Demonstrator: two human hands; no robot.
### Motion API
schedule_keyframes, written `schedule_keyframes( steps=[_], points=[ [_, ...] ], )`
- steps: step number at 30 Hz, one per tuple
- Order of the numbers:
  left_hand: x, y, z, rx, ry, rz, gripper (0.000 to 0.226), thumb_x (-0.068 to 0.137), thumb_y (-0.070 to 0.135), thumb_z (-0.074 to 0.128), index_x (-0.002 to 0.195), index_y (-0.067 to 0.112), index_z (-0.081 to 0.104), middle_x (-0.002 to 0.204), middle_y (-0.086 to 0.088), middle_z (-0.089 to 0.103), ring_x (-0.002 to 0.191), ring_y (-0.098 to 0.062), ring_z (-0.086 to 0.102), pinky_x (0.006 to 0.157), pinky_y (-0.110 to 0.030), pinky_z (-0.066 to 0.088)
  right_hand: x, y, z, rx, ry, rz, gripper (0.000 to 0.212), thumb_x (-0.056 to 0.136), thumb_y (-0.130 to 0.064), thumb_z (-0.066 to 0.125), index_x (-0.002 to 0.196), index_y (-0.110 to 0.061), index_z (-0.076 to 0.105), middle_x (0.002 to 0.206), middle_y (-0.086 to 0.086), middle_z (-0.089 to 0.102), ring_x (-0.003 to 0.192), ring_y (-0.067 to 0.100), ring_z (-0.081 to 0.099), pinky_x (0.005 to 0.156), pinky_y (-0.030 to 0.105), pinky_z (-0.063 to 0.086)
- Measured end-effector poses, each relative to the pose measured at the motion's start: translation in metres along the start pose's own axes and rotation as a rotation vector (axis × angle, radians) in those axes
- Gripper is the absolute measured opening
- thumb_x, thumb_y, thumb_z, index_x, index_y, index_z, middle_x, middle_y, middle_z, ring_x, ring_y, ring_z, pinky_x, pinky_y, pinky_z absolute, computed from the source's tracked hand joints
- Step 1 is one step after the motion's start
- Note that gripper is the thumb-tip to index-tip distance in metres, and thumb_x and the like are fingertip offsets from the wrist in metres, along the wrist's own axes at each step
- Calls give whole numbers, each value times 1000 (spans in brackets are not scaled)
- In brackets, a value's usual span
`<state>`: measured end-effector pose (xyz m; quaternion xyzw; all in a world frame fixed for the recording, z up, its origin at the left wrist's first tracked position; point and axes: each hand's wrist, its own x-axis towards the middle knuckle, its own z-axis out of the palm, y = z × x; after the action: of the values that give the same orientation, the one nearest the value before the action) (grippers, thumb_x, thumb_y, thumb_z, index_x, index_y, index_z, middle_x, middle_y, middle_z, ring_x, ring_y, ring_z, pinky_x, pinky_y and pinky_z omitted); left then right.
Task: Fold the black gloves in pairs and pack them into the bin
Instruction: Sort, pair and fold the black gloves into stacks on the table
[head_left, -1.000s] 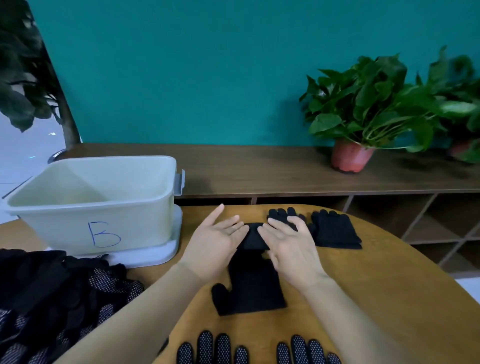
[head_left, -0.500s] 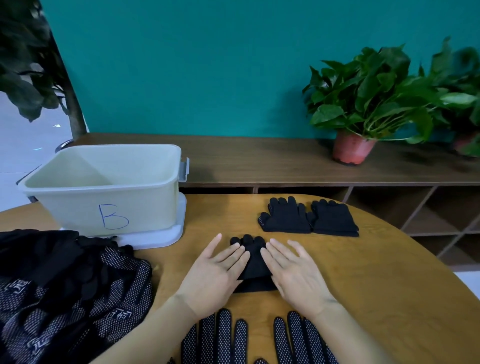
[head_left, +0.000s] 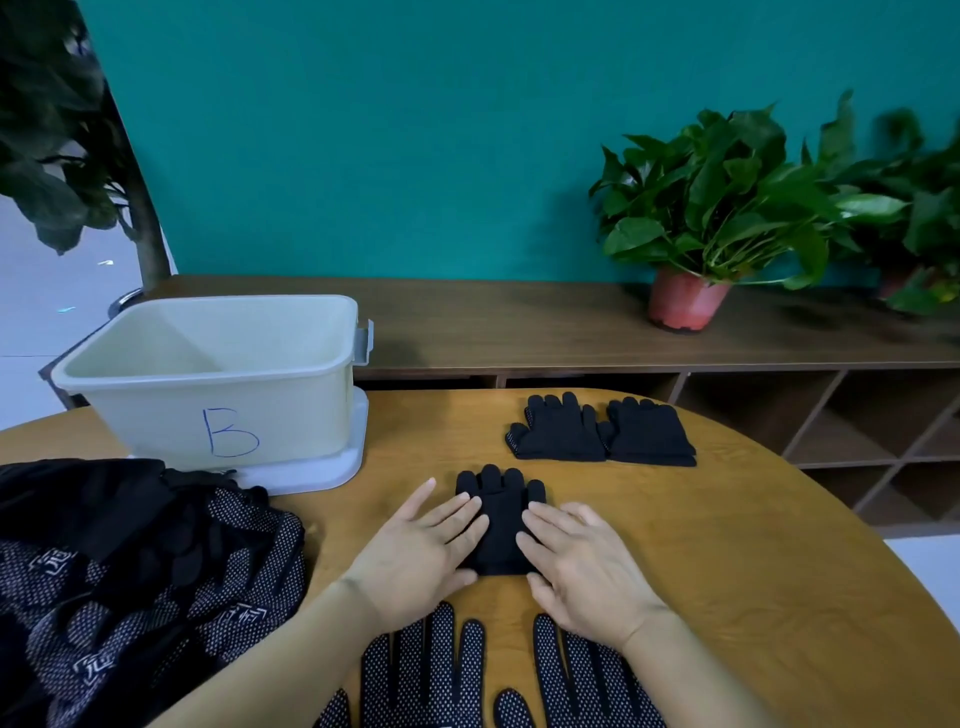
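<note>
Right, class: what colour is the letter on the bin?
Blue: a handwritten B on the bin, seen in the head view.

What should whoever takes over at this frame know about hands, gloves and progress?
Left hand and right hand: both flat, fingers straight, pressing the folded pair on the table.
Two folded bundles lie side by side beyond it. Two dotted gloves lie flat at the near edge, and the loose pile is at left.
Done: three bundles folded.
Left: pack them into the bin, which shows no gloves inside, and fold the rest.
</note>
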<state>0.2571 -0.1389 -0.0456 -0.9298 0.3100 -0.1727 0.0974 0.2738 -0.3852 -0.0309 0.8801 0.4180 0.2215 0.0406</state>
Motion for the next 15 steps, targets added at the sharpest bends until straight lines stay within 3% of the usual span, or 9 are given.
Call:
schedule_keyframes(
  steps=[4,11,13,15],
  points=[
    [5,1,-10,-44,57,75,52,69,50,84,115,27,74,121,6,71,115,-9,65,107,-37,28,9,-1,2,-22,-22,24,23,73,-34,78,91,-21,74,107,-1,73,110,15,65,90,31,54],
    [18,-30,14,-64,-1,-170,53,51,32,96,101,22,80,105,2,76,98,-11,72,100,-35,33,61,2,29,-8,-40,131,33,54,-28,91,81,-20,75,91,-3,74,103,16,68,83,31,55],
    [28,-42,23,-43,-18,-229,56,47,25,97,100,19,80,104,-1,76,95,-13,73,100,-36,42,82,6,40,-6,-38,161,39,47,-26,94,82,-17,77,90,0,75,103,19,69,83,34,56],
    [39,-55,30,-30,-4,-257,57,43,21,97,98,18,80,100,-1,77,91,-13,74,90,-34,54,102,14,50,-14,-28,186,41,44,-24,95,80,-17,77,89,0,76,104,20,69,85,36,56]
  ],
)
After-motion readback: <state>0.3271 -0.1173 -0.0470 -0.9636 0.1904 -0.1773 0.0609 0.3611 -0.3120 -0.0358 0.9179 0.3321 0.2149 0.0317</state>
